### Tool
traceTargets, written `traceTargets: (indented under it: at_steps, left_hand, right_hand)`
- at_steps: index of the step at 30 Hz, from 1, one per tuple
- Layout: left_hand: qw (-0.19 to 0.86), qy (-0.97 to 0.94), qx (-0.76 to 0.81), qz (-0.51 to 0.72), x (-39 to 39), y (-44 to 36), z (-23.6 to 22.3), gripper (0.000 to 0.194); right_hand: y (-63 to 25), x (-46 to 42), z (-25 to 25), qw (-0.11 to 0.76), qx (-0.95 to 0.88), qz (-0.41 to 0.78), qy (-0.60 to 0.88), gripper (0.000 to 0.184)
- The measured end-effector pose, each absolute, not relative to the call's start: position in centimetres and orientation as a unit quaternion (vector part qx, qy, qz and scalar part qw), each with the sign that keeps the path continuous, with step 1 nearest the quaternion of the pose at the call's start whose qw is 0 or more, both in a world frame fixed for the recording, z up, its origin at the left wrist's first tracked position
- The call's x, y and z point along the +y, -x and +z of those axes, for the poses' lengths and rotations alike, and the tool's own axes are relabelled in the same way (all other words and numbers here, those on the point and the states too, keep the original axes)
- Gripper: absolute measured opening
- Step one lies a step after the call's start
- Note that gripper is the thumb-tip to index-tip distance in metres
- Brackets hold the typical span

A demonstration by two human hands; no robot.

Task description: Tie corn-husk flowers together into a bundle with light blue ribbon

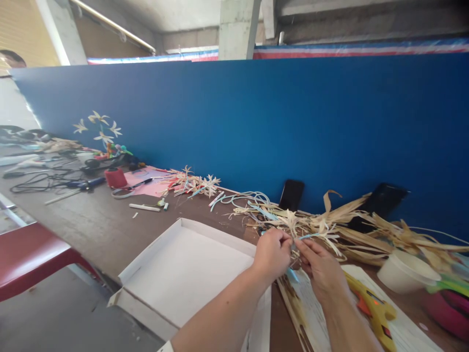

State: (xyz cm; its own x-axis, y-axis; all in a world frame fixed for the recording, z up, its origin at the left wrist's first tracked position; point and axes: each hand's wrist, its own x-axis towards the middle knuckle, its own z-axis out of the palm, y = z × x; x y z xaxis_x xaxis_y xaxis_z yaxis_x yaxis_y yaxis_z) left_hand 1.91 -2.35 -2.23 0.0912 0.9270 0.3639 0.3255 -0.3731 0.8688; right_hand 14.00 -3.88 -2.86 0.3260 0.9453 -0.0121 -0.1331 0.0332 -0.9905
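My left hand (274, 252) is closed in a pinch, its fingertips meeting those of my right hand (322, 266). Just above the fingertips stands a pale dried-husk flower (291, 222), its stem base partly hidden by my fingers. My right hand is pinched as well, close to a light-blue stem (309, 236) that runs toward a second pale flower (329, 236). A light-blue strip (293, 275) hangs below the hands. Exactly which stem each hand grips is hard to make out at this size.
A shallow white cardboard box (190, 274) lies left of my hands. Around the right side are dried husk strips (366, 232), a yellow glue gun (373, 305), a white cup (406, 271) and a phone (291, 194). A blue partition (234, 127) closes off the back.
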Motion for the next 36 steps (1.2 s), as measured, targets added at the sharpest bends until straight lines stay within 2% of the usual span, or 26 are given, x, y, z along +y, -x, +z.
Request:
traceTargets:
  at_steps: [16, 21, 25, 31, 36]
  left_hand:
    - [0.249, -0.76, 0.39, 0.456, -2.21, -1.35, -1.95, 0.025]
    - [0.247, -0.764, 0.4, 0.441, -2.39, -1.25, -1.76, 0.023]
    - [0.237, -0.767, 0.413, 0.43, -2.32, -1.18, -1.97, 0.027]
    - [0.216, -0.734, 0.464, 0.446, -2.5, -1.46, -2.38, 0.023]
    - [0.269, -0.727, 0.449, 0.444, -2.19, -1.26, -2.11, 0.022]
  right_hand:
    - [-14.18, -4.07, -2.9, 0.623, -0.35, 0.438, 0.546, 0.039]
    - [-14.27, -4.05, -3.17, 0.625, -0.363, 0.399, 0.564, 0.04]
    - [-14.08, -4.18, -3.1, 0.617, -0.357, 0.392, 0.582, 0.039]
    - [-13.96, -4.18, -3.26, 0.602, -0.352, 0.401, 0.595, 0.041]
    - [-13.83, -4.27, -2.91, 0.613, -0.305, 0.454, 0.571, 0.043]
